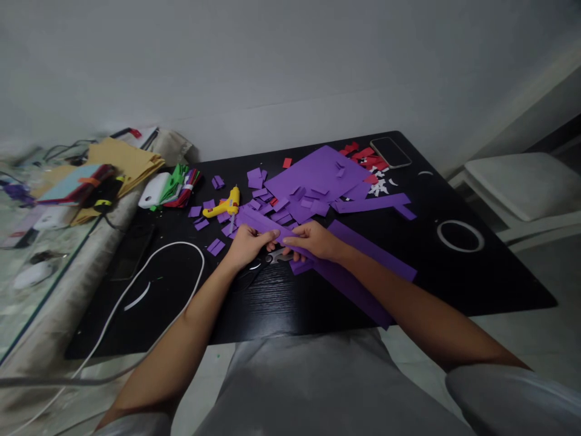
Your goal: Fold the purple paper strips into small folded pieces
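Note:
A long purple paper strip (259, 221) is pinched between the thumbs and fingers of both my hands over the middle of the table. My left hand (249, 244) grips its near edge, thumb pointing right. Close beside it, my right hand (316, 240) closes on the same strip, with its thumb on top. Scissors (254, 270) lie below my hands, partly hidden. Behind and left of my hands rests a yellow glue gun (226, 204) among small folded purple paper pieces (216, 246). A wide purple sheet (320, 172) lies farther back.
Red paper scraps (370, 158) and a phone (390, 152) lie at the back right, a white ring (460, 235) at the right. A white cable (200, 254) loops across the left side. Bundled coloured paper (178, 186) stands at the back left; a chair (521, 181) is right.

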